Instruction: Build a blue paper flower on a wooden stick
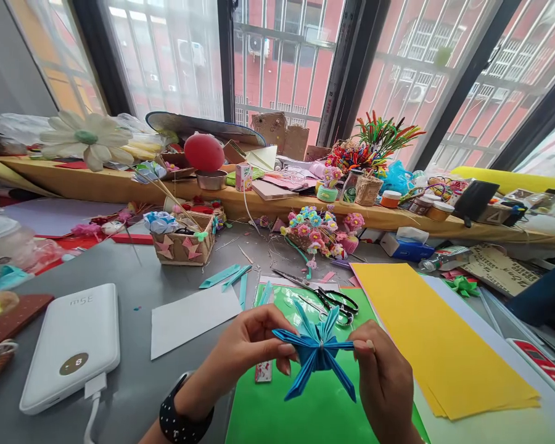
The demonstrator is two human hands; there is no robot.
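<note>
A blue folded-paper flower (320, 346) with several pointed arms is held up between my two hands over a green sheet (300, 410). My left hand (259, 342), a dark dotted band on its wrist, pinches the flower's left arm between thumb and fingers. On the other side, my right hand (383, 373) is closed on the tip of the right arm. Behind the flower, black-handled scissors (335, 302) lie on the green sheet. Folded light-blue paper strips (222, 276) rest farther back to the left, by a white sheet of paper (194, 317).
A white power bank (71, 345) with a cable lies at left. Yellow paper sheets (444, 339) are stacked at right. Toward the back stand a cardboard box (185, 243) and a bunch of small craft flowers (314, 228), below a cluttered shelf (277, 206) under the windows.
</note>
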